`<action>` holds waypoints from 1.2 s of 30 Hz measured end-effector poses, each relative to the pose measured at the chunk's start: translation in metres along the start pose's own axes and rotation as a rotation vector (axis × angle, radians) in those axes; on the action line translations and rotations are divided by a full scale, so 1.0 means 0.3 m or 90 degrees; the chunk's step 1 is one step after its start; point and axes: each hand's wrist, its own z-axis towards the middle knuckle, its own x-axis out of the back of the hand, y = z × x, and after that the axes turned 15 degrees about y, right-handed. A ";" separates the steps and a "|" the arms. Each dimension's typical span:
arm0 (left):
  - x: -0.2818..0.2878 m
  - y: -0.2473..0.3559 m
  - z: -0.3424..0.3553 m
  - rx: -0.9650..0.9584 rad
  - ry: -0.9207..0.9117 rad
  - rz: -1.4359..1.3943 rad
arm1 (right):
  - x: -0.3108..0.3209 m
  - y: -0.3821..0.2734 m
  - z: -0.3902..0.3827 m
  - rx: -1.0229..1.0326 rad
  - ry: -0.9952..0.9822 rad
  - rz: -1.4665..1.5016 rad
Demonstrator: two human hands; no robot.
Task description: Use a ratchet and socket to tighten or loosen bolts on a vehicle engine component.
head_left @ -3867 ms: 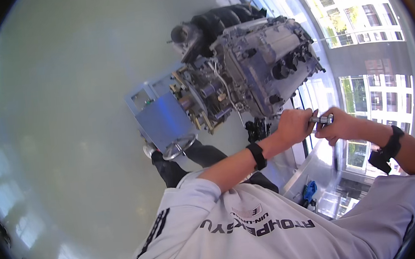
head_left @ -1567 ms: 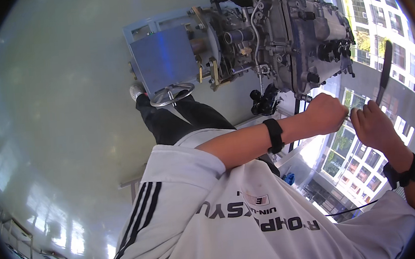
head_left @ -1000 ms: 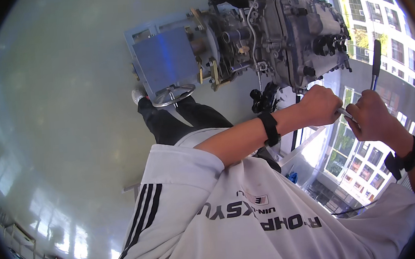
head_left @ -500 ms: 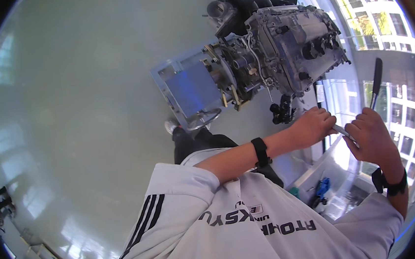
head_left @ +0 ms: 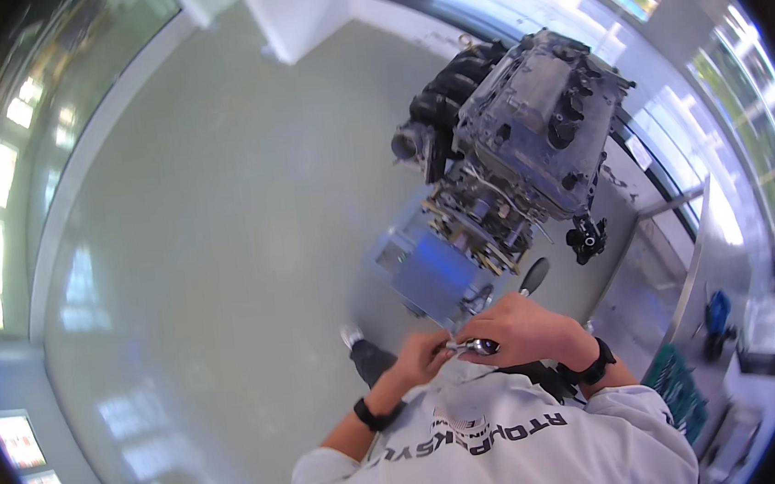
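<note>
Close in front of my body, my right hand [head_left: 529, 329] is wrapped round a ratchet wrench [head_left: 481, 346]. Its shiny round head shows beside my fingers, and the dark handle end sticks out beyond the hand. My left hand [head_left: 419, 359] is closed at the head's side, fingers pinching a short metal extension bar [head_left: 453, 343] there. The fingers partly cover where bar and head meet. Beyond my hands, an engine [head_left: 534, 123] rests on a stand with a blue-grey box [head_left: 434, 277]. Neither hand touches the engine.
A metal-topped workbench [head_left: 687, 294] runs along the right, with a blue tool [head_left: 717, 313] and a green mesh-like item [head_left: 677, 387] near it. Windows and a low wall stand behind the engine. My shoe [head_left: 351, 336] shows left of the stand.
Both hands have come from the right to the middle, close to my body, bringing the ratchet wrench along. My view has turned, and the engine appears farther away.
</note>
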 end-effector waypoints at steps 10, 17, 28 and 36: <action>0.566 0.122 0.230 0.041 -0.116 -0.062 | -0.297 -0.199 0.432 -0.094 0.448 -0.186; 0.332 0.213 0.498 -0.111 -0.403 -0.095 | -0.163 -0.265 0.332 -0.350 0.669 -0.398; 0.043 0.339 1.015 -0.335 -0.619 0.004 | 0.211 -0.131 0.242 -0.395 0.795 -0.690; -0.201 0.376 1.302 -0.473 -0.648 -0.053 | 0.400 -0.034 0.332 -0.452 0.717 -0.789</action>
